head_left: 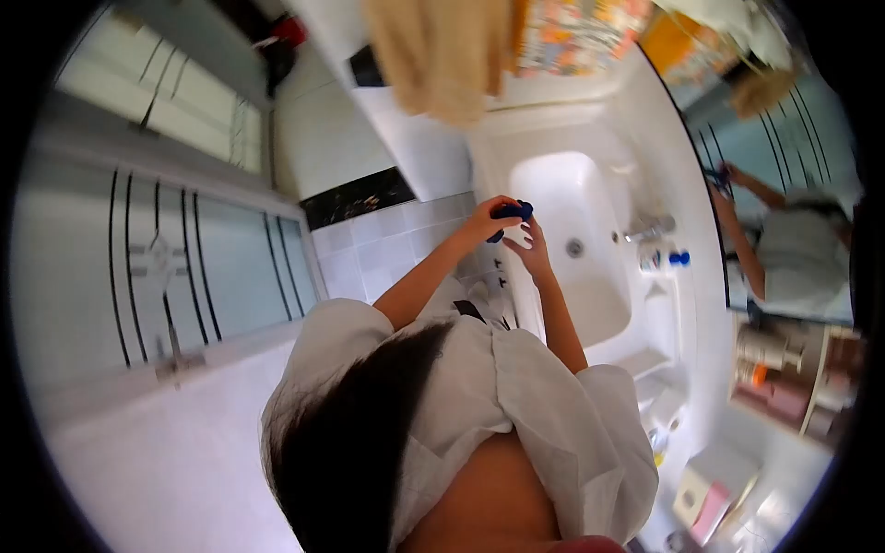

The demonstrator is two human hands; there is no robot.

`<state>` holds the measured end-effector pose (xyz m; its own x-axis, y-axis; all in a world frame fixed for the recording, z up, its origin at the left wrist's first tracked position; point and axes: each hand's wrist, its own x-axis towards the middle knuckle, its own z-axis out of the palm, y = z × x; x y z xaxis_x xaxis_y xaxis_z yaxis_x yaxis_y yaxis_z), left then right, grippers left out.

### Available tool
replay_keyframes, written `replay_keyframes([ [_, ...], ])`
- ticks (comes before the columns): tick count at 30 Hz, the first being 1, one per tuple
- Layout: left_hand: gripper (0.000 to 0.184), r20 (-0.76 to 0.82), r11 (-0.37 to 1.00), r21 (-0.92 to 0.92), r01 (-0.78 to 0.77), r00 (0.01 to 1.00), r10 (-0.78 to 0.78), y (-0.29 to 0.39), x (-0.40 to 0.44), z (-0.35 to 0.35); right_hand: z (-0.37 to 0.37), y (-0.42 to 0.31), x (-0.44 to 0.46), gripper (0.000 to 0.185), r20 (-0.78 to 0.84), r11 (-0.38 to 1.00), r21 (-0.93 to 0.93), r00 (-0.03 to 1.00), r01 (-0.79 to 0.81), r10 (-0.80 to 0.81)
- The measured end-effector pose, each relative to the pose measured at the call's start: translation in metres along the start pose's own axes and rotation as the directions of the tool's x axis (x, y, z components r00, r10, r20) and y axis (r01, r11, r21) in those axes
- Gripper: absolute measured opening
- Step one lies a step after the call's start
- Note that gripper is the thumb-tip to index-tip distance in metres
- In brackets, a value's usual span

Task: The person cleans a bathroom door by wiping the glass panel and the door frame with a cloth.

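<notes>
Dark hair (369, 433) hangs closest, spilling over the pale shirt (572, 433) of someone leaning forward with both bare arms stretched out. The left hand (489, 221) is clamped on a small dark blue item (513, 211); it is too small from here for me to tell what it is. The right hand (532, 249) sits just beside it, fingers curved and parted, and I cannot tell whether a fingertip touches it. Hands and item are above the edge of the white bench (693, 304) that lies opposite the mirror (784, 230), beside the upper half of the basin (590, 295).

On the basin's mirror-side edge stands a metal tap (650, 229), level with the drain (574, 247), and next to the tap is a small white bottle (650, 258). A beige towel (438, 64) hangs past the bench's top end, next to an orange-patterned cloth (585, 37). Frosted glass panels (83, 276) fill the far left.
</notes>
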<state>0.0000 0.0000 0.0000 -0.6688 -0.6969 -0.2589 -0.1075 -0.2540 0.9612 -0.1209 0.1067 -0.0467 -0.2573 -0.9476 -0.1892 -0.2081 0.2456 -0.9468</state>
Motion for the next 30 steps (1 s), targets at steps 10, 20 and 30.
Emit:
replay_keyframes([
  [10,0.021,-0.569,0.978,0.187,-0.092,0.802,0.184,-0.029,-0.121,-0.075,0.109,-0.059,0.021,0.03,0.48,0.818,0.412,0.859,-0.401,0.179],
  [20,0.018,-0.868,0.985,0.079,-0.155,0.476,0.144,-0.083,-0.344,-0.169,0.326,-0.089,-0.067,0.021,0.61,0.98,0.194,0.778,0.039,-0.152],
  [30,0.016,-0.955,0.837,-0.256,-0.484,0.261,-0.142,-0.119,-0.501,-0.199,0.446,-0.135,-0.153,0.027,0.705,0.98,0.197,0.7,-0.039,-0.113],
])
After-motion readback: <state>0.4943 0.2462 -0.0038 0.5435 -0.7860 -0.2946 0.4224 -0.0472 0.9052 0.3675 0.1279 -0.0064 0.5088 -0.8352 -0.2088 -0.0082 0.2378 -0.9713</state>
